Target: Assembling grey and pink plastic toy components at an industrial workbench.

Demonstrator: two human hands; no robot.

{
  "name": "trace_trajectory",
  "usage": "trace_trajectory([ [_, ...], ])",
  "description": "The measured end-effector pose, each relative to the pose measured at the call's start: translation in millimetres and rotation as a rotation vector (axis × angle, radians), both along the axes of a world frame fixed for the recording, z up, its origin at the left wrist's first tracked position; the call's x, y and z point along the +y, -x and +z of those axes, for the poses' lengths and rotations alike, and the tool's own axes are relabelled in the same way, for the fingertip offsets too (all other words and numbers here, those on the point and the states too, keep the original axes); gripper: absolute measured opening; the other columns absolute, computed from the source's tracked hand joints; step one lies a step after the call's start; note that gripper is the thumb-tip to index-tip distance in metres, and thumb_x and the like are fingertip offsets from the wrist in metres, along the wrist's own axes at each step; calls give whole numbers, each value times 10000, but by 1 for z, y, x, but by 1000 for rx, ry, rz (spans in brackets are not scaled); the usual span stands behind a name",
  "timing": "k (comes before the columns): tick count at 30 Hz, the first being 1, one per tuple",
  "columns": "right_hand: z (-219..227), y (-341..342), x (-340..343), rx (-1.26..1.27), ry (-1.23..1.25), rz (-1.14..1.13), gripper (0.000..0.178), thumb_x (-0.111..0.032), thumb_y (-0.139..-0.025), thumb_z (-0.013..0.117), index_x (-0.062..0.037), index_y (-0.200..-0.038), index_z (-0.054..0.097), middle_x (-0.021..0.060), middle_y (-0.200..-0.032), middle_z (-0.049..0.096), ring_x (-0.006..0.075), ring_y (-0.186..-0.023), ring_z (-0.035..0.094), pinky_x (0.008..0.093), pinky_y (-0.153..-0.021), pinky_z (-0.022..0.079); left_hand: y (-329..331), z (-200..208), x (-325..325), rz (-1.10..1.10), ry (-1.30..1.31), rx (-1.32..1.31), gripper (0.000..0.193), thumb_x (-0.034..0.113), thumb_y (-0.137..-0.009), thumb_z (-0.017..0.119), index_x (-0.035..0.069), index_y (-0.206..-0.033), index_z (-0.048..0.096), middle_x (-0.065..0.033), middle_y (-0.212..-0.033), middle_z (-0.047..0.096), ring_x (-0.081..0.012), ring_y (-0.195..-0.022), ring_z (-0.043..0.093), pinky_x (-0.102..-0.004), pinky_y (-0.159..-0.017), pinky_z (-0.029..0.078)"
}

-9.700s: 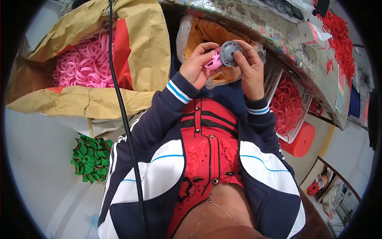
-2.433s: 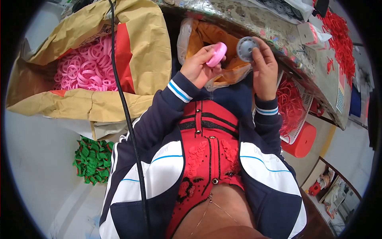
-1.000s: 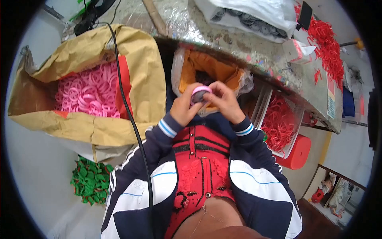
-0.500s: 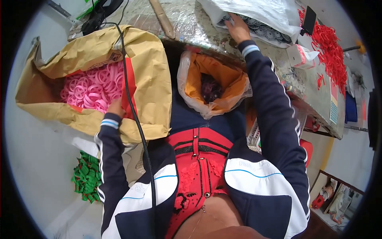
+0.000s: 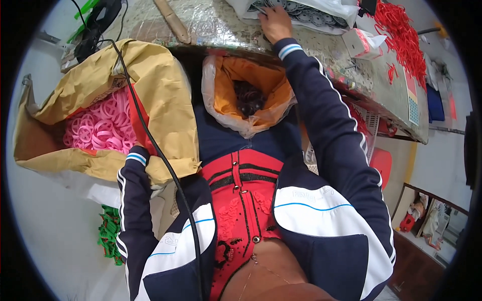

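Note:
My right hand (image 5: 277, 24) is at the mouth of a white plastic bag (image 5: 346, 11) on the table, its fingers closed at the edge of a grey spoked plastic wheel. More grey spoked wheels (image 5: 314, 18) lie in the bag beside it. My left hand (image 5: 142, 146) reaches over the near rim of a large brown paper sack (image 5: 168, 100); its fingers are mostly hidden. Inside that sack is a heap of pink plastic rings (image 5: 103, 123), close to the left hand. Between my arms, an orange-lined bag (image 5: 273, 83) on my lap holds dark purplish pieces (image 5: 248, 98).
A black cable (image 5: 145, 133) hangs across the sack and my left side. On the table are a wooden stick (image 5: 172, 21), a tissue box (image 5: 360, 44) and a pile of red strips (image 5: 399, 27). Green pieces (image 5: 109, 231) lie at lower left. A red stool (image 5: 381, 165) stands at right.
The view has shifted, so the table and bags sit further left and higher. My right hand has drawn toward the bag's mouth. My left hand remains at the sack's near rim.

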State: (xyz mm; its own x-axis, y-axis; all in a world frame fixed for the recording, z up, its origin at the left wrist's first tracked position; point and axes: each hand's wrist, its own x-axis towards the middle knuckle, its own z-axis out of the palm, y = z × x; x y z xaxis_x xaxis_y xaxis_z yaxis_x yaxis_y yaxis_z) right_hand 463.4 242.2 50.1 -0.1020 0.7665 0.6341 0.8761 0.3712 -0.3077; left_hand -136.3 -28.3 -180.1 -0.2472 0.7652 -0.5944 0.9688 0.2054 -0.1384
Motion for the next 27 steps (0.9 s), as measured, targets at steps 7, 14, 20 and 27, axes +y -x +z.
trace_trajectory([
  [7,7,-39,-81,672,100,-112,273,-253,-802,629,-1,-900,597,42,-749,591,109,-661,501,255,-617,423,-59,21,39,-64,-103,-100,367,324,-832,465,51,-1046,584,-205,-1025,597,-360,-964,565,-412,-768,460],
  [14,-2,-45,-141,867,89,-15,189,-188,-823,632,-8,-875,602,-29,-761,562,44,-667,465,196,-601,388,-65,67,36,-71,-213,-160,385,356,-840,427,60,-1003,610,-216,-958,614,-370,-930,576,-430,-749,466],
  [20,0,-48,-164,1021,166,81,236,-133,-828,628,11,-1002,562,1,-839,587,54,-722,519,188,-636,423,-141,227,14,83,-647,-261,232,221,-832,511,3,-859,589,-177,-732,610,-291,-683,604,-389,-610,467],
  [27,-4,-32,-188,1165,307,131,325,-110,-869,571,6,-1164,503,32,-938,593,63,-797,548,189,-677,443,-198,303,-88,738,-144,-1752,206,148,-850,546,-2,-992,546,-107,-846,610,-172,-676,603,-263,-535,477],
])
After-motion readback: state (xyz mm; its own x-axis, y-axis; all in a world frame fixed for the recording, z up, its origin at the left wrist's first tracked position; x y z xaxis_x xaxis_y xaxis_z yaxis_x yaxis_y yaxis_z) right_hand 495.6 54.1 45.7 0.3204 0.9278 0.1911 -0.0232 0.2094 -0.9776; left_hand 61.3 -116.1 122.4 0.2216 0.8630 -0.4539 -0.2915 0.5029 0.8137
